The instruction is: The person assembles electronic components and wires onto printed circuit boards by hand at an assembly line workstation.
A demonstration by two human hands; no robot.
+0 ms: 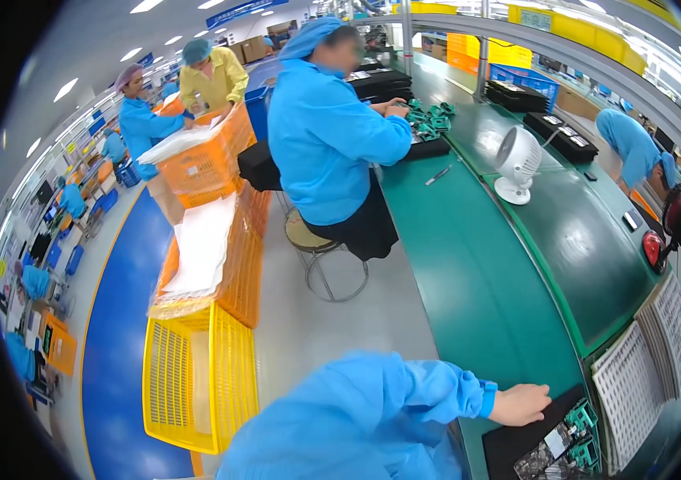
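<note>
My left hand (519,405) reaches in from the lower middle in a blue sleeve and lies over the upper edge of a black tray (508,445). Its fingers are loosely spread, and I see nothing held in them. Beside the hand, the tray carries green plastic fixtures (582,418) and circuit boards with silvery parts (534,462), cut off by the lower picture edge. My right hand is out of view.
The green bench (468,304) bears a white fan (518,164), a pen-like tool (438,175) and black trays (560,138). A co-worker (332,128) handles green fixtures. Printed sheets (632,392) hang at right. A stool (308,234), yellow crate (232,376) and orange crates (248,248) stand left.
</note>
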